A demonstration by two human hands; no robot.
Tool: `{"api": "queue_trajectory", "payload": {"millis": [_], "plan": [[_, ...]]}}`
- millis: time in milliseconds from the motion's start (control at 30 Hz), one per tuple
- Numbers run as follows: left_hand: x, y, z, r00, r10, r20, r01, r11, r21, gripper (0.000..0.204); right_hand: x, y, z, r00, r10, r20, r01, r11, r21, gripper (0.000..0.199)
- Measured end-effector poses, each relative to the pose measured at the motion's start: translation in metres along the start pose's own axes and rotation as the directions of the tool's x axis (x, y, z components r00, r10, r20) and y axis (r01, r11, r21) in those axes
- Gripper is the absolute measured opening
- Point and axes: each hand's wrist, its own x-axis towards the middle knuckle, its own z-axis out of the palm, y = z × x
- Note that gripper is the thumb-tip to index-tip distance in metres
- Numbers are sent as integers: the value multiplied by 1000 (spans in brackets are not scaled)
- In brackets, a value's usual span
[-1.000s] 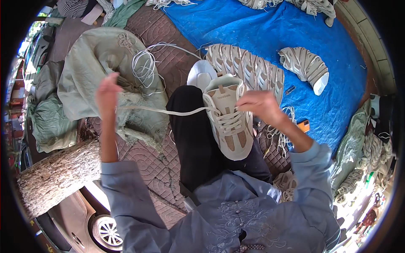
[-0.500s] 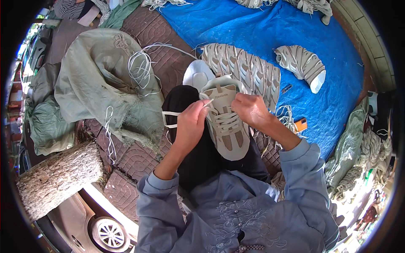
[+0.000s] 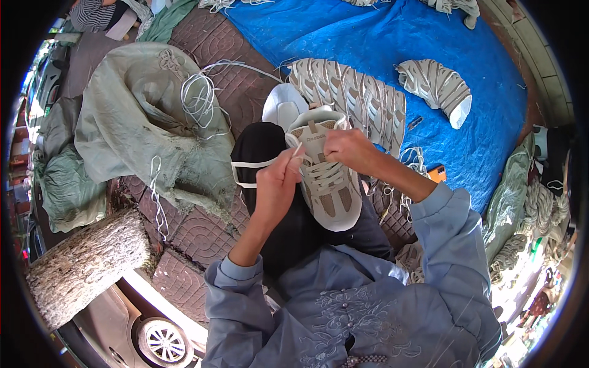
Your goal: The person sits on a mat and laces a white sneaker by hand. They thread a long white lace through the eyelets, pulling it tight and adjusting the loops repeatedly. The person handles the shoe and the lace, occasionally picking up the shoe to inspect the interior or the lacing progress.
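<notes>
Sneaker (image 3: 325, 178), beige and white, resting sole-down on the dark-trousered lap at picture centre, toe toward 6 o'clock, tongue toward 12. Left hand (image 3: 276, 184) pinched on the white lace (image 3: 254, 164), grip narrow and closed around it just at 9 o'clock of the tongue, with a slack loop of the same lace draped over the knee further toward 9. Right hand (image 3: 346, 147) laid over the top eyelets at 12 o'clock of the shoe, fingers curled; whether pinching the lace's other end or only steadying the upper cannot be told. Judged as lacing under way near the uppermost eyelets, lower rows already crossed. Next move likely calling for a fine pinch on the lace tip, a steady shoe, and slack drawn through evenly without twisting. Row of matching sneakers (image 3: 350, 98) lying on the blue tarp (image 3: 392, 43) at 12 o'clock, one more sneaker (image 3: 435, 89) at 1 o'clock; loose coil of laces (image 3: 199, 98) on a pale green sack (image 3: 135, 116) at 10 o'clock. Lace tip and the eyelet being worked hidden beneath the fingers; heaps at 3 o'clock bent and washed out by the rim; car wheel (image 3: 162, 340) at 7 o'clock cut off
</notes>
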Motion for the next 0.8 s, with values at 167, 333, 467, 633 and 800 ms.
{"api": "queue_trajectory", "payload": {"millis": [167, 333, 467, 633, 800], "plan": [[-3, -14, 7, 977, 191, -93, -192, 981, -12, 20, -5, -11, -8, 991, -105, -83, 83, 969, -231, 3], [-7, -3, -1, 999, -28, -35, 25, 996, -88, 21, -1, -19, -8, 980, -161, -121, 105, 921, -375, 6], [-11, -12, 0, 991, 79, -111, -83, 996, -29, 22, 0, -16, 3, 970, -86, -229, 35, 976, -217, 10], [-8, -4, -1, 993, -22, -113, 16, 999, -52, 20, 1, -13, 13, 969, -31, -244, 19, 999, -51, 11], [9, -1, 4, 882, 456, -120, -409, 867, 286, 21, -8, -18, 5, 956, -30, -293, -15, 989, -150, 11]]}}
